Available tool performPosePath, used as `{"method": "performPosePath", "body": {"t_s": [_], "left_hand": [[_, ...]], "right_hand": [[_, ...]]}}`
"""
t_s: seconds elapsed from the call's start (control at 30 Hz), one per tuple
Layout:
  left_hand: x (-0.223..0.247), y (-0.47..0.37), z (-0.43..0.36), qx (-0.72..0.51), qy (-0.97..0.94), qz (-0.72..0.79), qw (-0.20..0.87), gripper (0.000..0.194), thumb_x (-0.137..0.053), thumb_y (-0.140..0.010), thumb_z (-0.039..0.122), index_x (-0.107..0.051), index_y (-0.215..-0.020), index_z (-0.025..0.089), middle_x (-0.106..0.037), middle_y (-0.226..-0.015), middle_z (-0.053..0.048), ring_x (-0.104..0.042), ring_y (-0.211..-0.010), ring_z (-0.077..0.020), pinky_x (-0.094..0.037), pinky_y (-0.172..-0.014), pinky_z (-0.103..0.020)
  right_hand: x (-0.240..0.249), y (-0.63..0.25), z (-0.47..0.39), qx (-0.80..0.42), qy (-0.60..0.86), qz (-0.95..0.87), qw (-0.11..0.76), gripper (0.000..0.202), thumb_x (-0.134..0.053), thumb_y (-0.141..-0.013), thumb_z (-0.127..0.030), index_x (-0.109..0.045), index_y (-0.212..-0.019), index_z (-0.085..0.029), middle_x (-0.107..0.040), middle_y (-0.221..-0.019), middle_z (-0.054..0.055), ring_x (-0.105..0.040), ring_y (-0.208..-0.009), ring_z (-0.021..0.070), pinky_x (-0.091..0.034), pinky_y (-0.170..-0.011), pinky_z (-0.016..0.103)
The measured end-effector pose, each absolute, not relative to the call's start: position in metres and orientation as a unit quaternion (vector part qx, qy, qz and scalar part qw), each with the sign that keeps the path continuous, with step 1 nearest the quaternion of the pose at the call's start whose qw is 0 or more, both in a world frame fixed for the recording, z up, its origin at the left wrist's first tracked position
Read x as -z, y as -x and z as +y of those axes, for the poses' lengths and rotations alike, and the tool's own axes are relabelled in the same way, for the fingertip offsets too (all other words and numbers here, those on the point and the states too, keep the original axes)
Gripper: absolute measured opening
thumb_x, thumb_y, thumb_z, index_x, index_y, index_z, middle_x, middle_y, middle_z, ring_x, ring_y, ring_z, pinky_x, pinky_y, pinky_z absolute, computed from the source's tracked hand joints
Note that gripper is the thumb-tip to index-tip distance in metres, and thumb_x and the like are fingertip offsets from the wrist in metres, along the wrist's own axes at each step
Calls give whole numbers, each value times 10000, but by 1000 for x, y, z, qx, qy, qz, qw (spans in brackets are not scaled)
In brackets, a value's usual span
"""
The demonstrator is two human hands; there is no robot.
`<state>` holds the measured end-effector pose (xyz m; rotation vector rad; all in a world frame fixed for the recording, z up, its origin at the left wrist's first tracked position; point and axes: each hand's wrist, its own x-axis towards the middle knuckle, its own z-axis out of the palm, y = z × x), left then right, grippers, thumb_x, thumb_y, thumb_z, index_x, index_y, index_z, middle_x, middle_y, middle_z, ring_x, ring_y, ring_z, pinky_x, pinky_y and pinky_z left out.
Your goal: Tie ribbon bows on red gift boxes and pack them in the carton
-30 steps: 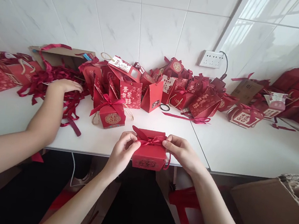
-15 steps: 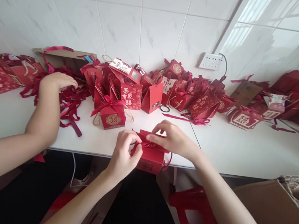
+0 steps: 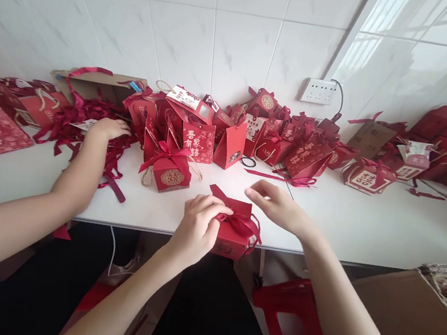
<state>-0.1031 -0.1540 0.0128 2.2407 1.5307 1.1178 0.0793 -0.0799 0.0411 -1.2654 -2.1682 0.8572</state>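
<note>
A red gift box (image 3: 232, 247) with a twisted cord handle rests at the table's front edge, right in front of me. A dark red ribbon bow (image 3: 239, 224) is tied across its top. My left hand (image 3: 199, 224) pinches the bow's left side, its fingertips partly covering the loop. Off to the right of the box, my right hand (image 3: 278, 207) hovers apart from the bow, holding nothing, with thumb and fingers loosely parted. Behind the box stands another red box (image 3: 171, 178) with a round gold emblem and a bow on top.
At left, a co-worker's hand (image 3: 112, 128) reaches into a heap of red ribbons (image 3: 116, 162) before a cardboard box (image 3: 98, 87). Many red gift boxes (image 3: 230, 144) line the wall. A black ring (image 3: 248, 162) lies behind my right hand. A red stool (image 3: 288, 306) and large carton (image 3: 405, 315) stand below.
My right hand has let go of the bow and drawn away to the right. The bow's loops look fuller. The co-worker's hand has moved rightward, down into the ribbons.
</note>
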Motion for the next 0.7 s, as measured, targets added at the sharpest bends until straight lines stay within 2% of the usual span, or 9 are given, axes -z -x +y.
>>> {"method": "performPosePath", "body": {"t_s": [0.07, 0.17, 0.33, 0.5, 0.6, 0.7], "left_hand": [[-17, 102, -152, -379, -751, 525, 127, 297, -371, -798, 52, -614, -874, 205, -627, -910, -24, -535, -900, -189, -384, -838, -355], [-20, 99, -148, -378, -744, 530, 150, 165, -450, -843, 160, -603, -795, 201, -631, -868, -19, -535, -877, -189, -395, -832, -351], [-18, 97, -145, -390, -737, 529, 155, 111, -509, -828, 159, -596, -770, 196, -615, -838, -14, -514, -876, -180, -414, -827, -330], [-18, 97, -145, -363, -741, 539, 170, 80, -527, -824, 166, -595, -793, 193, -604, -866, -26, -506, -903, -195, -428, -829, -346], [-18, 97, -145, -360, -742, 540, 167, 65, -536, -818, 161, -594, -812, 190, -607, -875, -28, -505, -911, -200, -432, -827, -349], [-17, 97, -145, -369, -746, 531, 160, 94, -539, -817, 154, -617, -847, 197, -610, -887, -28, -509, -920, -199, -433, -838, -349]], "right_hand": [[-35, -98, -88, -336, 475, -792, 184, 460, -439, -814, -607, -577, -745, -174, -606, -724, 31, -520, -658, 156, -396, -615, 284], [-22, -114, -100, -422, 438, -783, 132, 441, -487, -801, -592, -602, -766, -168, -603, -746, 29, -519, -693, 154, -397, -639, 277], [-17, -111, -98, -527, 394, -726, 197, 374, -561, -782, -532, -562, -740, -160, -562, -683, 2, -478, -634, 115, -372, -603, 247], [-31, -107, -66, -516, 406, -701, 279, 333, -699, -680, -461, -587, -722, -150, -595, -696, 17, -521, -686, 131, -390, -668, 265], [-30, -99, -44, -540, 371, -699, 288, 313, -706, -678, -435, -607, -756, -149, -592, -705, 11, -513, -669, 118, -385, -651, 259], [-16, -83, -28, -609, 323, -678, 254, 318, -686, -689, -450, -596, -769, -156, -583, -712, -1, -501, -646, 103, -385, -649, 260]]}}
